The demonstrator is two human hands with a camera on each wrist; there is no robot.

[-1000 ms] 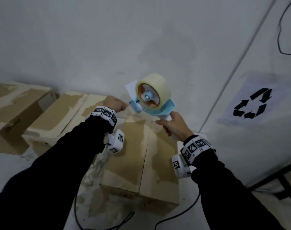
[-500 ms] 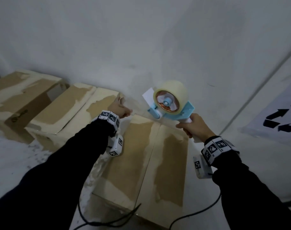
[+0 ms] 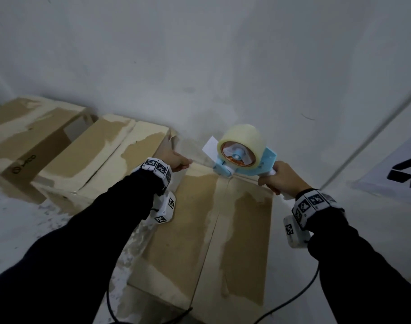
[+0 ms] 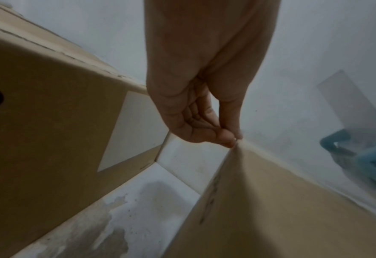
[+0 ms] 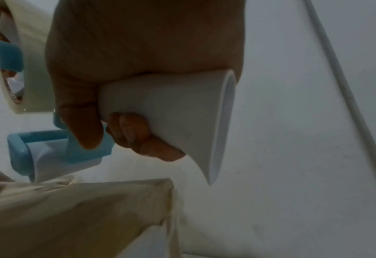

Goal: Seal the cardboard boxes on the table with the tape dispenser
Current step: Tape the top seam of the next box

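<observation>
At the nearest brown cardboard box (image 3: 199,230), the left hand (image 3: 177,161), fingers pinched together, rests on its far-left corner; the right hand (image 3: 278,176), gripping the blue tape dispenser (image 3: 240,157), has lowered it onto the far seam end, ready to pull.

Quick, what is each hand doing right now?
Left hand: fingertips pinched together at the cardboard box corner; holding anything cannot be told.
Right hand: gripping the tape dispenser handle.
</observation>
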